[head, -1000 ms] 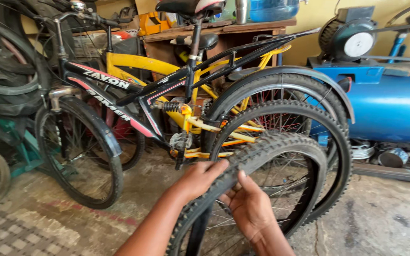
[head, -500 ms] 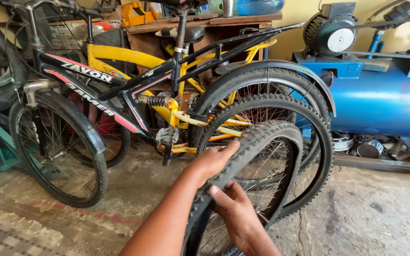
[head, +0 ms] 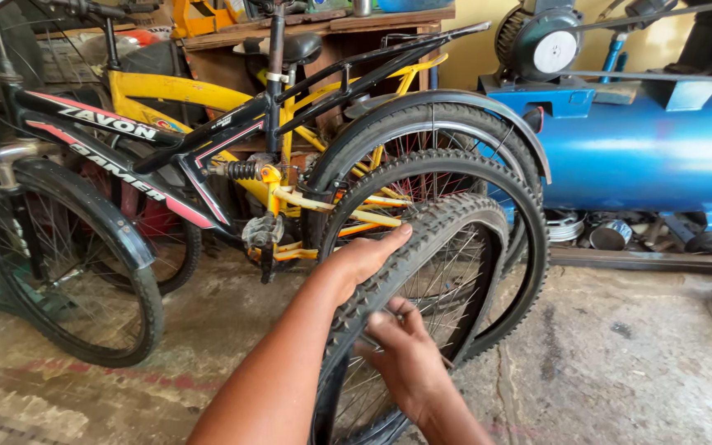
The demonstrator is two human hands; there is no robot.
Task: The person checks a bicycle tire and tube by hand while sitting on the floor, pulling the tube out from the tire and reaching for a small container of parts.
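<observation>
The knobby tyre (head: 447,227) stands upright on the floor (head: 620,363) just before the black bike (head: 208,148), the left hand (head: 364,257) lying open over its tread from above and the right hand (head: 405,363) gripping its sidewall just below.

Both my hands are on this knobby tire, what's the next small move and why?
Probably slide the left hand a little further along the knobby tire and press the tread toward the rim. That hand lies on top of the tread, while the right hand grips the sidewall beside the spokes, where the tire looks not fully seated.
</observation>
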